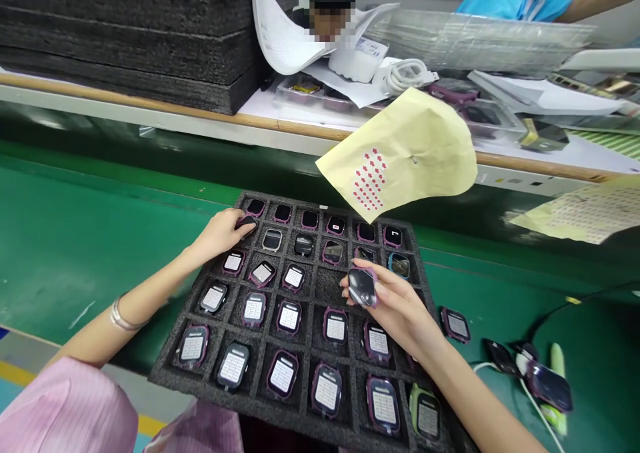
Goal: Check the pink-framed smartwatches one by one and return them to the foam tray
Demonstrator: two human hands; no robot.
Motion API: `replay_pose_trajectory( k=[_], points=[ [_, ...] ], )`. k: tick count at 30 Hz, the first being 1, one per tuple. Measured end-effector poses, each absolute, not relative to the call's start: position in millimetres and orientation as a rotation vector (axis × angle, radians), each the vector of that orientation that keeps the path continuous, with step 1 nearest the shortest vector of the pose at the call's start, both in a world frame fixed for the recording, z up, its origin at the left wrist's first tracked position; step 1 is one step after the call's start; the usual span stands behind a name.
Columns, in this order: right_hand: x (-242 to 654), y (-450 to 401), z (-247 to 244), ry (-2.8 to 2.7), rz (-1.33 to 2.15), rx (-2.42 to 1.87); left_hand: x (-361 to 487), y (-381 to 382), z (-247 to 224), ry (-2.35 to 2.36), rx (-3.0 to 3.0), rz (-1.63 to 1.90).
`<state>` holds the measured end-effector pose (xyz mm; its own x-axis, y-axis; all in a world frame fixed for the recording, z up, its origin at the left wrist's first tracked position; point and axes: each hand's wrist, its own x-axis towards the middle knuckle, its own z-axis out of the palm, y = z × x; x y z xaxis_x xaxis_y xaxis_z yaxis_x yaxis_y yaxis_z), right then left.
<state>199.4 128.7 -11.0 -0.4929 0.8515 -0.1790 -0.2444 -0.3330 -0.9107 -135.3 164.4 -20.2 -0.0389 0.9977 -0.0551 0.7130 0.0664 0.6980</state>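
Note:
A black foam tray (327, 284) with square compartments lies tilted toward me, most cells holding a strapless smartwatch. My right hand (395, 300) grips a purple-framed smartwatch (363, 287) between thumb and fingers, raised over the tray's right half; its screen is dark. At the upper left corner, the fingers of my left hand (225, 232) close on a dark-screened smartwatch (248, 224) at its compartment. Many watches in the nearer rows, such as a purple one (283, 374), show white screens with a grid of dark text. A green watch (425, 412) occupies the near right corner.
Beyond the tray runs a shelf edge (295, 125) with stacked black foam (125, 40), papers and a coiled white cable (407, 74). Yellow sticker paper (425, 146) hangs over it. Right of the tray on the green table (100, 240) lie another watch (455, 324) and cables. Other people are behind the shelf.

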Motion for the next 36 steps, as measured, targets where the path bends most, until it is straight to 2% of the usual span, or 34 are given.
replay_pose_trajectory(
  k=[6,9,13,21,36],
  points=[
    [187,138,2,-1.155,1.939,-0.796,-103,150,13,1.174,1.214,1.006],
    [180,141,4,-1.147,1.925,-0.773,-79,140,23,0.987,0.959,1.061],
    [176,142,0,-1.114,1.912,-0.813,-60,132,21,1.067,1.045,1.008],
    [177,141,-9,-1.095,1.974,-0.763,-58,124,0,1.254,1.671,0.954],
    [175,138,-10,-1.104,2.008,-0.712,-52,113,-3,1.242,1.953,0.916]
  ],
)
